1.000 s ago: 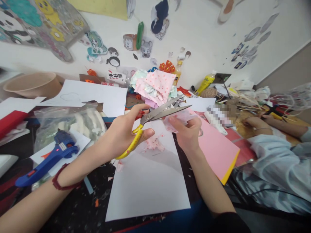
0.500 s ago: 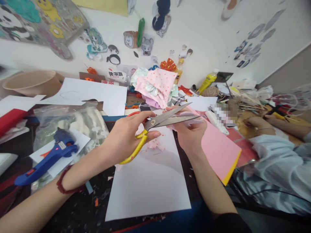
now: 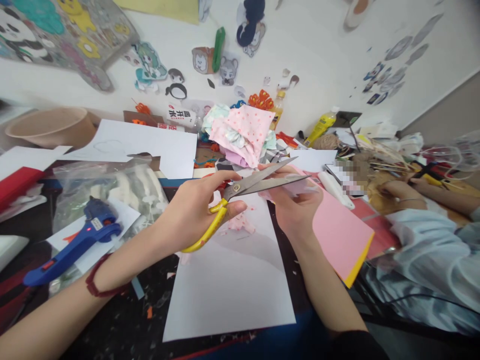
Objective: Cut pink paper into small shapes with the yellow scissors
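My left hand [image 3: 198,205] is closed around the handles of yellow-and-red scissors [image 3: 258,184]. Their blades point right and stand slightly apart. Behind the blades, my right hand [image 3: 296,205] pinches a small pale pink piece [image 3: 300,185], thin like fabric or paper; the blades and fingers hide part of it. A white sheet of paper [image 3: 232,285] lies below both hands, with pink dotted fabric scraps [image 3: 242,222] on it. Beyond the hands sits a crumpled heap of pink dotted fabric [image 3: 243,130].
A blue glue gun [image 3: 75,245] rests on paper at left, beside a plastic bag [image 3: 138,185] of white pieces. Pink and yellow sheets [image 3: 341,235] lie at right. Another person's hand [image 3: 405,195] is at the far right. A beige bowl [image 3: 52,127] stands back left.
The scissor blades have opened a little wider. My right hand and the pink piece have shifted slightly to the right; the rest looks the same.
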Demonstrator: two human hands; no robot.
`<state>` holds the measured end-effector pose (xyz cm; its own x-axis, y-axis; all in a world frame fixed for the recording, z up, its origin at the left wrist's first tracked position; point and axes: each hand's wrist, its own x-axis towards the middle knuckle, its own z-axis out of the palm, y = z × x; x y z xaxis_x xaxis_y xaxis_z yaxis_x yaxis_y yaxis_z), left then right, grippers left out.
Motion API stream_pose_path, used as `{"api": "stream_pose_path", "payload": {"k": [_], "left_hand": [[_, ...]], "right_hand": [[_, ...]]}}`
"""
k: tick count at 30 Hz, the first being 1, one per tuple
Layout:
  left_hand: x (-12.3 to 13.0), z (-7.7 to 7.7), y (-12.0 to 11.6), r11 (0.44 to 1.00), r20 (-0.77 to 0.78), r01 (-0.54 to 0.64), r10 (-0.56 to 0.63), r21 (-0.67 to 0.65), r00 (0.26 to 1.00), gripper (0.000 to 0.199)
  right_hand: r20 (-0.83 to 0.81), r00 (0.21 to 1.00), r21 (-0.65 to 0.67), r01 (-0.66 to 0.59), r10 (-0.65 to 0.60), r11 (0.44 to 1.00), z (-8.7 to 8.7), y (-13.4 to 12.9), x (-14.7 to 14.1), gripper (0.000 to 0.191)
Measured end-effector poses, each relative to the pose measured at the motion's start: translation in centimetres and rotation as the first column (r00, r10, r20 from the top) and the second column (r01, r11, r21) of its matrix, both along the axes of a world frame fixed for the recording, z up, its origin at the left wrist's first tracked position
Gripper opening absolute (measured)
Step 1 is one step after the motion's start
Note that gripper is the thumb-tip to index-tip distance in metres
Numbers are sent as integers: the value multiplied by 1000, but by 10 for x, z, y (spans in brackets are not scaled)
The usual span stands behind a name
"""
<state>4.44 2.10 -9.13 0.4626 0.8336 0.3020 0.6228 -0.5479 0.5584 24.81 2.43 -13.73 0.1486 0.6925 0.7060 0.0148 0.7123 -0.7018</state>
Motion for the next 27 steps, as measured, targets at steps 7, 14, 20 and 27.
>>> {"api": "stream_pose_path", "payload": {"k": [7,14,20,27], "left_hand": [[0,6,-1,998,11,33,-33,-46,999,45],[1,5,-2,998,18,47,-46,-29,999,43],[0,0,-1,999,28,44,-44,-3,999,44],[0,0,-1,998,50,31,-28,-46,998,44]], "right_hand": [[-30,998,0,-57,57,998,-1,0,1,6],[-10,1000,-31,-22,22,999,-3,0,3,10],[3,1000,28,-1,1,1000,-2,1,2,9],[-58,998,28,-14,16,1000,-1,-1,-1,16]]}}
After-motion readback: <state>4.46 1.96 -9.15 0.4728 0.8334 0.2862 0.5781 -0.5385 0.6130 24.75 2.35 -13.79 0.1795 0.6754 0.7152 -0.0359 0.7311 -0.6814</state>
